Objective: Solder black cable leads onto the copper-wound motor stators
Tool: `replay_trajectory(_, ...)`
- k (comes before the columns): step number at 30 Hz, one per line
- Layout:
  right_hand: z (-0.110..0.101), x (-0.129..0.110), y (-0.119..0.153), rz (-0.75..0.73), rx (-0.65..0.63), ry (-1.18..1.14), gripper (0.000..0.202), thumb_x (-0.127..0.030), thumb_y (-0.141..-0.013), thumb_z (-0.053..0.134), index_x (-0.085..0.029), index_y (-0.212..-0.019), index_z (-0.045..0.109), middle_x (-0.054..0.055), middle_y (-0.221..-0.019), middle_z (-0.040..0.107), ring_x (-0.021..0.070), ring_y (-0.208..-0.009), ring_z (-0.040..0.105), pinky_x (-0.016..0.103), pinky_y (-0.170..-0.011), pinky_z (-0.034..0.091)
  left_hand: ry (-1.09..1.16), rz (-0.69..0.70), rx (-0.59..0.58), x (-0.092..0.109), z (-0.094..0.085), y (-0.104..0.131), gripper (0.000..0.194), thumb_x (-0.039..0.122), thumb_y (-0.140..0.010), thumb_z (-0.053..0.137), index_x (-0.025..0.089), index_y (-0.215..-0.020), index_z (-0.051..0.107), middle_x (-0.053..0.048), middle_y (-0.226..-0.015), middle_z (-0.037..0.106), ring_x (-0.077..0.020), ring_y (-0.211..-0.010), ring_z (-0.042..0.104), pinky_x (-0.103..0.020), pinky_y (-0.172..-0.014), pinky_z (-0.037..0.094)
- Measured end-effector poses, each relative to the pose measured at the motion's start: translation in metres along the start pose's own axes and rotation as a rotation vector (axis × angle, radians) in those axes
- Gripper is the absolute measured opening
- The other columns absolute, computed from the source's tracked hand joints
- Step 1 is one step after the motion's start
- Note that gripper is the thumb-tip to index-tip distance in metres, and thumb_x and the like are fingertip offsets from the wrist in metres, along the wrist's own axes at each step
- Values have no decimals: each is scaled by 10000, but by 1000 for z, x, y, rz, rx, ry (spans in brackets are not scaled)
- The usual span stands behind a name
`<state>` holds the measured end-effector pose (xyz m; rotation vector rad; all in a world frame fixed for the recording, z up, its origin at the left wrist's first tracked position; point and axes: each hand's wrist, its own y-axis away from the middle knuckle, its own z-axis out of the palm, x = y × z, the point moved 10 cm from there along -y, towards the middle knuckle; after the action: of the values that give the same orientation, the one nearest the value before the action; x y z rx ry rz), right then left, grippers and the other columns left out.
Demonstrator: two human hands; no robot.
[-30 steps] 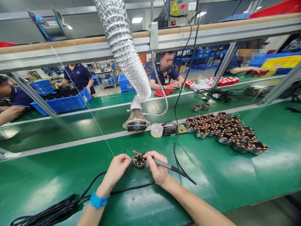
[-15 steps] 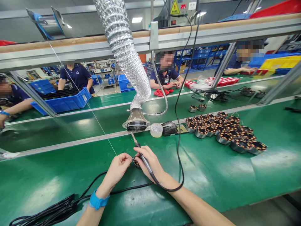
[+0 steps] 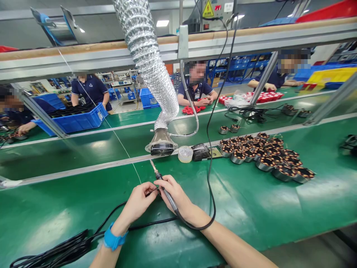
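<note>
My right hand [image 3: 180, 199] is closed around a soldering iron [image 3: 170, 201], whose tip points away from me toward the fume hood. The fingers of my left hand [image 3: 141, 203] are pinched together on a thin black wire [image 3: 152, 191], close to my right fingertips. A strand of solder wire [image 3: 122, 146] runs down from a reel [image 3: 60, 28] on the upper rail and ends at my left hand. Between the two hands only a small dark bit shows; my fingers hide most of whatever is there.
A fume hood [image 3: 161, 143] on a silver duct hangs ahead. Beside it are a tape roll [image 3: 185, 154] and a black soldering stand [image 3: 201, 152]. Several wound motor stators [image 3: 266, 163] stand at right. Black cables [image 3: 64, 247] lie at front left. Co-workers sit across the line.
The copper-wound part seen between my hands is now mostly hidden. A black wire shows in my left fingers. The iron's tip has shifted slightly left and down. Co-workers' arms moved.
</note>
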<state>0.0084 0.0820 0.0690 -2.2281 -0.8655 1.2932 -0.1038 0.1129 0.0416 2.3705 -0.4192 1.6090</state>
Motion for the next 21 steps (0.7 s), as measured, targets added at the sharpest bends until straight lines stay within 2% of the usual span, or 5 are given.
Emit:
replay_trajectory(5,-5,-6,0,-5,32,-14,448,-43,-894,445,-240,-1287,530,73,-1089,517,153,-905,597,270,-835,531,-61,-6,-20,-6,-2,-1,222,354,-817,617,136,-792,639,-24,-726,611,-142,-652,507,-246,-612,384)
replay_trajectory(11,-8,-9,1,16,42,-22,410,-49,-890,458,-226,-1247,552,80,-1069,534,162,-903,609,280,-827,539,75,-134,-90,-11,4,0,305,443,-788,627,140,-782,598,44,-609,469,-92,-523,368,-224,-501,267)
replay_trajectory(17,-4,-12,2,-13,25,-2,448,-45,-875,433,-244,-1260,546,73,-1048,532,161,-875,598,275,-805,536,170,-197,-79,-6,5,1,332,463,-762,646,141,-717,581,53,-587,420,-80,-517,311,-226,-494,218)
replay_trajectory(21,-5,-11,2,2,40,8,436,-50,-868,453,-237,-1248,553,76,-1042,539,163,-852,603,276,-786,535,197,-216,-45,-10,3,0,344,466,-757,659,131,-714,593,45,-604,447,-68,-506,290,-229,-488,187)
